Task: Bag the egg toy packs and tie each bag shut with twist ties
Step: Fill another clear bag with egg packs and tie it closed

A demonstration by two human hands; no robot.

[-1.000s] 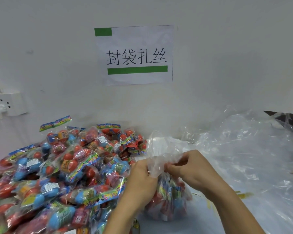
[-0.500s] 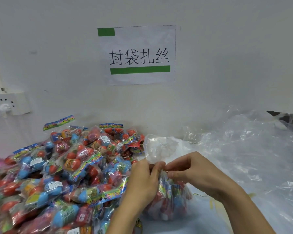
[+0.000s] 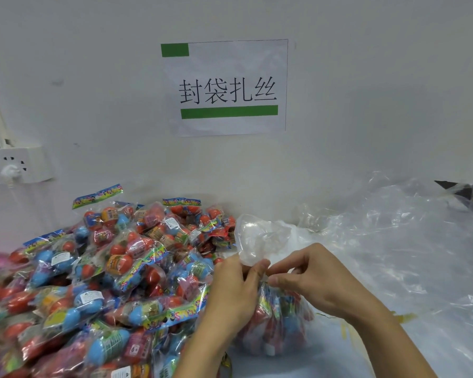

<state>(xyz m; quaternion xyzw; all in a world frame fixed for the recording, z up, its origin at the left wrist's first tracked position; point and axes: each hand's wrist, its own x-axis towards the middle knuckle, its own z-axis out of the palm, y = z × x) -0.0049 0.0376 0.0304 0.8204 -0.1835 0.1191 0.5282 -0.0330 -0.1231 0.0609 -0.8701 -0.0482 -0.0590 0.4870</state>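
- vs half a second back: hands sit at the same spot on the bag neck, left hand [image 3: 231, 289] now more closed over it, the loose top of the bag puffed up taller above the fingers; pile and sheets unchanged.
- Nearest: both forearms come in from bottom edge, meeting at centre.
- Left hand: fingers curled round the gathered neck of the clear bag [image 3: 277, 320], back of hand toward camera.
- Right hand [image 3: 313, 279]: thumb and forefinger pinch the same neck from the right, fingertips touching the left hand's; remaining fingers loosely bent.
- Twist tie at the neck: can't tell, too small and hidden by fingers.
- Bag stands on the table, filled with egg toy packs, red and blue eggs showing through the film; its bunched top [image 3: 257, 241] flares upward above the grip.
- Thin yellow-green strips [image 3: 402, 317] lie on the table just right of the bag, under the right wrist; could be ties, not sure.
- Left of the bag: big heap of loose egg toy packs [image 3: 107, 282], touching the left hand's side, reaching back to the wall.
- Right and behind: crumpled clear plastic sheets [image 3: 393, 241] spread to the right edge.
- Far: white wall, paper sign [image 3: 225, 87] with green bars and black characters, above centre.
- Far left: white socket strip [image 3: 14, 166] on the wall, one plug in it.
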